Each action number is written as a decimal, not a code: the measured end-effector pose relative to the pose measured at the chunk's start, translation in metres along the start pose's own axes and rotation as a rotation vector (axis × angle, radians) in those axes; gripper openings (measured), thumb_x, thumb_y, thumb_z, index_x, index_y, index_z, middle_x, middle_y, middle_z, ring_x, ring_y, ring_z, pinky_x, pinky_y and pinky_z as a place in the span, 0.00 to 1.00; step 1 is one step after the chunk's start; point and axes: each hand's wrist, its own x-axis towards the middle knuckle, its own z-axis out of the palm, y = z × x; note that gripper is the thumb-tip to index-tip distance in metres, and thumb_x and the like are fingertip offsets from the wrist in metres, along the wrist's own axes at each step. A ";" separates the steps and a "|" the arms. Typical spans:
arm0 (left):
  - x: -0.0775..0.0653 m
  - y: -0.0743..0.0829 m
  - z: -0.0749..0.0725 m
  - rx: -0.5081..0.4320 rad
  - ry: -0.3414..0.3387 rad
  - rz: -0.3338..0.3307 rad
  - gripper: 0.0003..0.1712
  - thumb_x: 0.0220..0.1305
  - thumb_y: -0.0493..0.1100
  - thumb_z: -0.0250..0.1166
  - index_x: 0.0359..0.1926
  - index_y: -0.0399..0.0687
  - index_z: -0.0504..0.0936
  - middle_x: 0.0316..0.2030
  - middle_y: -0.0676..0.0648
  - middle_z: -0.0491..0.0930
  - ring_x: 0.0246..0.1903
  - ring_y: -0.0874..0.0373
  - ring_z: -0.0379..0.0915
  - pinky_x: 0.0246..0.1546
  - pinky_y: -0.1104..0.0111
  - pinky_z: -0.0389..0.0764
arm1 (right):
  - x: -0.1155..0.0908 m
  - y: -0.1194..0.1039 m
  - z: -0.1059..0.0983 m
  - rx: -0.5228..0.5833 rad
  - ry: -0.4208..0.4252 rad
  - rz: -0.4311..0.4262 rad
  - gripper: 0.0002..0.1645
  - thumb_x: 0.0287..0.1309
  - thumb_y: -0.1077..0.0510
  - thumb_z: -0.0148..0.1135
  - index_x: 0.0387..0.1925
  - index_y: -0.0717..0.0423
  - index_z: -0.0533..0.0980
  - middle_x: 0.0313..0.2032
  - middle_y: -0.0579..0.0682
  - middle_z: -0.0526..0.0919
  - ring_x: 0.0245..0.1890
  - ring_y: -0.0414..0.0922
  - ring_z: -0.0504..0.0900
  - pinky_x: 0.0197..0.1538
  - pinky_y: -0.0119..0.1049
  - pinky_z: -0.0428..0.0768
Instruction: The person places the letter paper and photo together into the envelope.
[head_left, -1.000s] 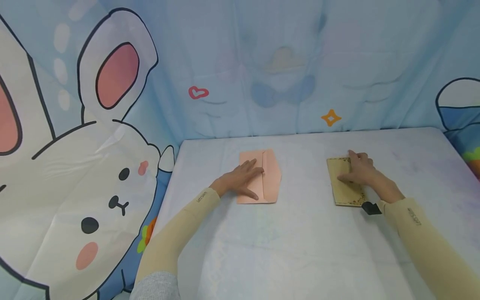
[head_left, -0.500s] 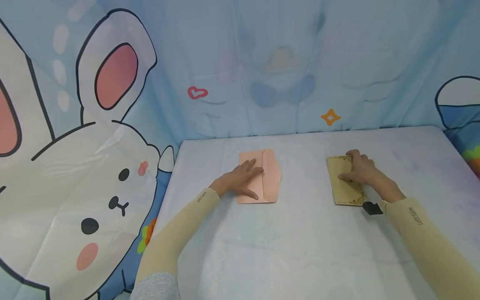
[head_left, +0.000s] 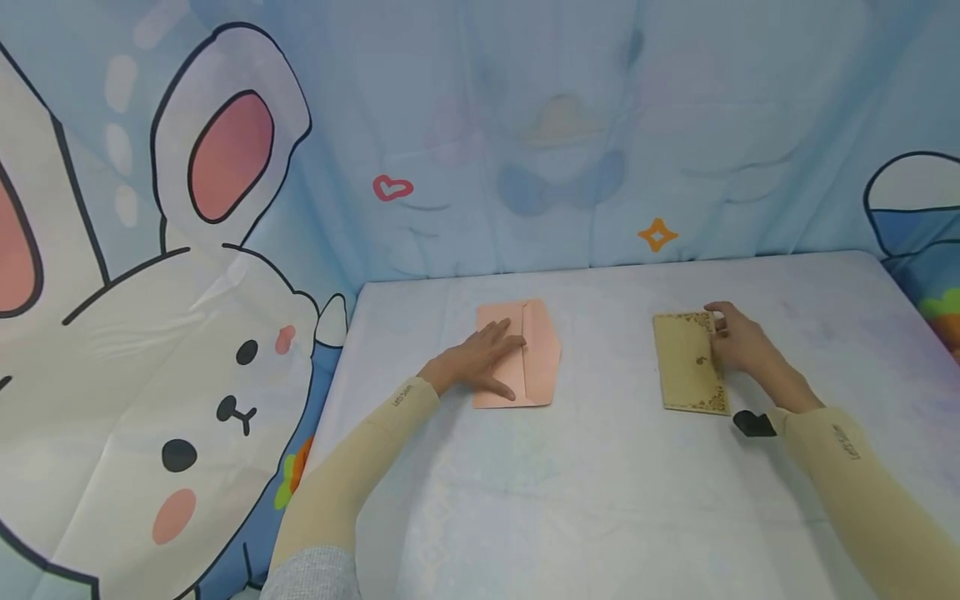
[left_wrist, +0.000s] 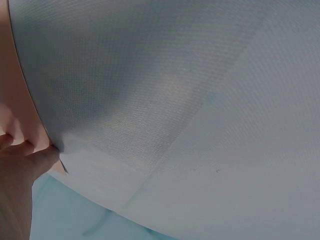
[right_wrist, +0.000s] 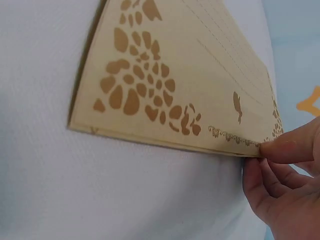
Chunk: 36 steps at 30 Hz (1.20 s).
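A pink envelope (head_left: 542, 358) lies on the table at the left, its pointed flap opened out to the right. My left hand (head_left: 489, 360) rests flat on it with spread fingers; the left wrist view shows only the thumb side and the envelope's edge (left_wrist: 22, 95). To the right is cream letter paper (head_left: 686, 367), printed with brown floral corners and dotted lines (right_wrist: 220, 60). My right hand (head_left: 738, 337) pinches its right edge, thumb on top and fingertips under it. That edge is slightly raised from the cloth in the right wrist view.
A pale cloth covers the table (head_left: 600, 500). Behind it hangs a light blue curtain (head_left: 465, 100), and a large printed rabbit (head_left: 225, 375) fills the left side. A black wrist piece (head_left: 753, 423) sits at the right sleeve.
My right hand has slid from the top of the letter paper to its right edge and now pinches it there. The left hand stays on the envelope.
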 end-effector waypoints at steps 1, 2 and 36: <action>0.000 -0.001 0.000 -0.001 0.001 0.002 0.59 0.53 0.74 0.69 0.77 0.66 0.49 0.81 0.41 0.32 0.80 0.40 0.31 0.77 0.45 0.49 | 0.000 0.001 0.000 0.011 0.008 0.008 0.38 0.68 0.68 0.42 0.75 0.70 0.45 0.61 0.82 0.63 0.56 0.73 0.71 0.48 0.60 0.77; -0.001 -0.001 0.000 -0.005 0.001 0.003 0.59 0.53 0.74 0.69 0.77 0.66 0.49 0.81 0.41 0.32 0.80 0.40 0.31 0.77 0.45 0.49 | -0.001 0.002 0.000 0.021 0.016 0.015 0.38 0.67 0.68 0.42 0.75 0.70 0.46 0.61 0.82 0.63 0.56 0.73 0.71 0.48 0.60 0.77; -0.001 0.000 -0.001 -0.001 -0.007 0.005 0.58 0.54 0.72 0.69 0.78 0.65 0.48 0.81 0.41 0.32 0.80 0.39 0.31 0.78 0.46 0.48 | 0.006 -0.037 0.019 0.201 -0.048 -0.008 0.37 0.73 0.60 0.51 0.76 0.67 0.53 0.62 0.77 0.68 0.59 0.68 0.74 0.58 0.61 0.75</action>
